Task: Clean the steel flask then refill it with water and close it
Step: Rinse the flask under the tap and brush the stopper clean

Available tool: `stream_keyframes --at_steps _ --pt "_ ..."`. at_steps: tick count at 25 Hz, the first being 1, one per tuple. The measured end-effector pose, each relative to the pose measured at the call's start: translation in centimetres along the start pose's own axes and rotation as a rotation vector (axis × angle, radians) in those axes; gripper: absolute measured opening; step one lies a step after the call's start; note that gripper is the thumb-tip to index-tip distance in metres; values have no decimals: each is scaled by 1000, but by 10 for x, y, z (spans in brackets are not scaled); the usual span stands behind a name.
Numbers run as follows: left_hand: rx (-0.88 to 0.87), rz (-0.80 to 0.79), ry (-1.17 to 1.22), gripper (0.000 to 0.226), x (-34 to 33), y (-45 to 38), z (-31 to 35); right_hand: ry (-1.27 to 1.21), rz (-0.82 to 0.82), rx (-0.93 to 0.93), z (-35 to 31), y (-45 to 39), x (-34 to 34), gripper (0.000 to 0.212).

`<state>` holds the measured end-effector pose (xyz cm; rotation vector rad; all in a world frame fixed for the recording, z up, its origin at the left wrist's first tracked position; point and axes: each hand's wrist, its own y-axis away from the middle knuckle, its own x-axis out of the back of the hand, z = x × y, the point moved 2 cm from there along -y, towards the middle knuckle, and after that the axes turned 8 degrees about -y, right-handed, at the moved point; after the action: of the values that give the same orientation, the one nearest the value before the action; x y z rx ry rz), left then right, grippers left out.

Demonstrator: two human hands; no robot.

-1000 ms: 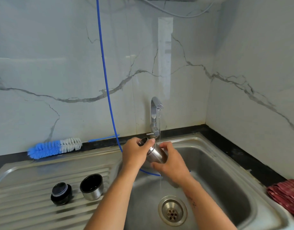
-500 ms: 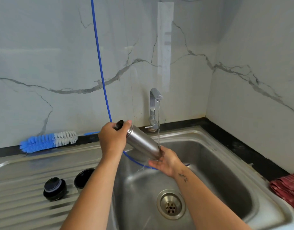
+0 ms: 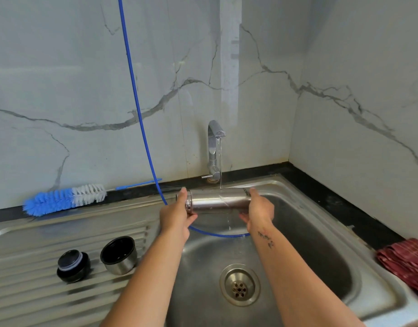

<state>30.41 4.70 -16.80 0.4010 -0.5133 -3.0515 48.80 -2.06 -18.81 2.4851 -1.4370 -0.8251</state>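
Observation:
The steel flask point(image 3: 217, 201) lies horizontal over the sink basin, under the thin stream running from the tap point(image 3: 214, 147). My left hand point(image 3: 176, 217) grips its open mouth end on the left. My right hand point(image 3: 258, 210) holds its base end on the right. Water strikes the flask's side and drips into the basin. On the ribbed drainboard at the left stand the black stopper point(image 3: 72, 265) and the steel cup lid point(image 3: 118, 254), mouth up.
A blue and white bottle brush point(image 3: 64, 199) lies on the black ledge behind the drainboard. A blue hose point(image 3: 135, 95) hangs from above and loops into the sink point(image 3: 321, 244). The drain point(image 3: 239, 284) sits below my arms. A red cloth point(image 3: 406, 260) lies at the right.
The flask has swung from tilted to level under the stream. My right hand moved up and right along it to the base end; my left hand came lower.

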Motion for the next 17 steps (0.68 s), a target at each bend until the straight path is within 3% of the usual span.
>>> stream_keyframes --at_steps 5,8,10,13,17 --pt "232 -108 153 28 -18 -6 -28 17 81 288 -21 8 8 23" --pt "310 -136 238 24 -31 -6 -39 67 122 414 -27 9 7 31" --pt "333 -142 277 33 -39 -7 -47 74 141 479 -34 13 6 36" --pt "361 -133 313 54 -45 -6 -58 81 150 533 -38 12 6 38" --pt "360 -132 329 52 -39 -4 -55 61 146 449 -29 6 6 36"
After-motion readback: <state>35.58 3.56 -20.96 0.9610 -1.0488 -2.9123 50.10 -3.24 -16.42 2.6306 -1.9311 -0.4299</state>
